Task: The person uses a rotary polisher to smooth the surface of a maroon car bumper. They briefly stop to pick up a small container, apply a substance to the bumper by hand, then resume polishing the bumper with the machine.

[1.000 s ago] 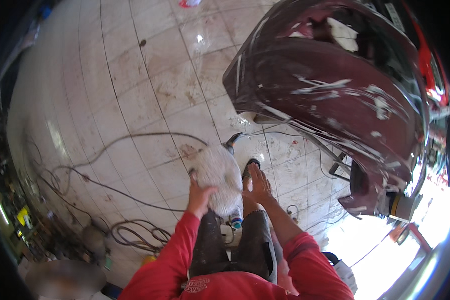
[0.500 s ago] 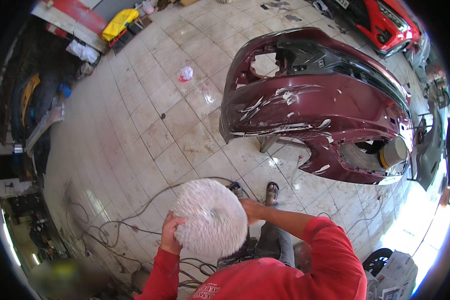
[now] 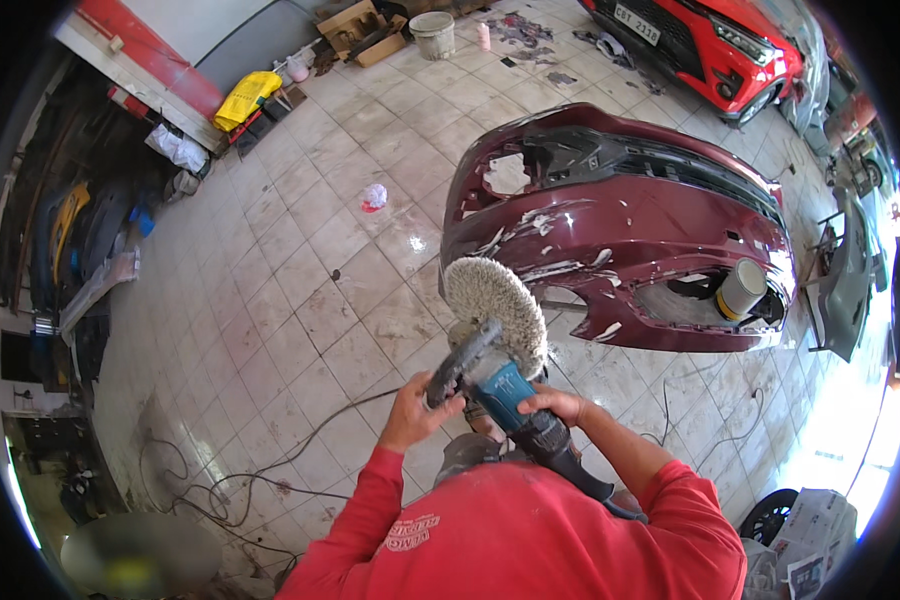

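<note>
I hold a teal and black power polisher [image 3: 503, 393] in front of my body. My left hand [image 3: 417, 413] is closed round its black loop handle [image 3: 462, 362]. The fingers of my right hand [image 3: 560, 403] wrap round the polisher's body near its dark grip. At the tool's far end, the shaggy off-white wool pad [image 3: 497, 308] is tilted toward the maroon car bumper [image 3: 660, 215]. The pad overlaps the bumper's near left edge in the picture; I cannot tell whether they touch. White smears streak the bumper's left side and lower edge.
A tin can [image 3: 741, 290] rests on the bumper's right opening. A dark cord [image 3: 305, 435] loops over the tiled floor [image 3: 300, 290] at left. A crumpled white-and-red rag [image 3: 374, 197] lies ahead. The red car [image 3: 710, 45] stands far right, a grey bumper [image 3: 842, 275] nearer.
The wool pad has swung from facing up near my chest to pointing away, farther forward. The polisher's body has come into sight, with both hands on it. The view has shifted.
</note>
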A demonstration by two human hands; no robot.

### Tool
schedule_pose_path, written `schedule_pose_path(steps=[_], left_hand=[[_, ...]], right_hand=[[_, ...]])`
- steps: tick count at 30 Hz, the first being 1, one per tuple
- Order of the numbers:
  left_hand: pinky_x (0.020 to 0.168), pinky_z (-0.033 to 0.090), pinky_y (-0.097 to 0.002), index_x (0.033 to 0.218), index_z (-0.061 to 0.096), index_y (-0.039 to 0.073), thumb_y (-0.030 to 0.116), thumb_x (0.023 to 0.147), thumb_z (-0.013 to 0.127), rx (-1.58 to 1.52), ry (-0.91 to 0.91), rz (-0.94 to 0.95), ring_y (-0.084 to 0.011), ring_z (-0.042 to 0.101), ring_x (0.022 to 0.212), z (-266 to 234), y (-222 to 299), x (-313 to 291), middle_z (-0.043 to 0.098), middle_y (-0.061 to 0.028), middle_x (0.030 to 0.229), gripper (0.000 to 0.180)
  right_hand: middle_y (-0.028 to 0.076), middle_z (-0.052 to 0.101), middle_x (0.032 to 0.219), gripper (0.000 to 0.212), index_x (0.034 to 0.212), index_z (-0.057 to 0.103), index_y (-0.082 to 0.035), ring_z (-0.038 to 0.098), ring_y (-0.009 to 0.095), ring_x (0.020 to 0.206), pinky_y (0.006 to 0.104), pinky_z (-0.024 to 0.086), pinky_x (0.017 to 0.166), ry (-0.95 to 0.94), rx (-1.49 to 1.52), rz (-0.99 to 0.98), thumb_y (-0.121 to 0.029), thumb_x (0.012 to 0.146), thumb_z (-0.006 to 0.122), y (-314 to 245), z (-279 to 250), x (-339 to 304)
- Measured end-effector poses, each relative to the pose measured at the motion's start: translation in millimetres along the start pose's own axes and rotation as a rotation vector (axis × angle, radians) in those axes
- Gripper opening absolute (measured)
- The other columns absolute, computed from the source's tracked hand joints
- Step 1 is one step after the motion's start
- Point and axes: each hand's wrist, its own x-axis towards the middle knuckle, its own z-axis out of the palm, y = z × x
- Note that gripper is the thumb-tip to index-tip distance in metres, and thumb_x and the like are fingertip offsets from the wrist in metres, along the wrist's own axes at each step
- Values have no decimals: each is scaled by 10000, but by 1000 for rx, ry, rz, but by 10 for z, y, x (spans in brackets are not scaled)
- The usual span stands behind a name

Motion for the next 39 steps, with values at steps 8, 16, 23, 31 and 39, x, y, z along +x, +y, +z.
schedule_pose_path(steps=[8, 16, 23, 31, 39], left_hand=[[740, 527, -321, 1128, 686, 15, 392, 961, 826, 189, 34, -141, -132, 627, 794, 226, 562, 620, 673, -36, 870, 435], [747, 561, -444, 1281, 670, -17, 481, 904, 836, 230, -33, 129, -392, 752, 862, 658, 860, 1238, 738, -261, 940, 646], [789, 572, -538, 1228, 676, 4, 446, 880, 822, 234, -410, 202, -453, 746, 881, 642, 1312, 2015, 753, -243, 887, 581], [776, 567, -551, 1046, 705, -28, 433, 831, 856, 156, -617, 224, -481, 733, 848, 239, 1166, 2535, 736, -277, 859, 531], [830, 570, -399, 1114, 750, -27, 351, 861, 864, 161, -397, 41, -254, 744, 853, -635, 655, 2725, 782, -168, 940, 469]], right_hand=[[180, 729, 1311, 960, 1423, 633, 1, 723, 264, 1150, 433, 556, 1022, 192, -150, 251, -822, 932, 584, -452, -111, -280], [326, 733, 1090, 866, 1353, 561, 60, 718, 484, 1077, 516, 555, 899, 603, -906, 107, -511, 774, 860, -378, -114, -1084], [315, 746, 1013, 594, 1243, 600, 46, 731, 507, 969, 536, 564, 831, 1137, -777, 97, -201, 760, 841, -469, 581, -869], [289, 736, 1096, 562, 1261, 627, -11, 700, 512, 1042, 556, 540, 861, 1411, -748, 84, -244, 808, 864, -430, 881, -145], [260, 726, 1128, 491, 1212, 646, -19, 701, 477, 1044, 556, 559, 900, 1225, -923, 65, -297, 836, 796, -732, 679, 742]])
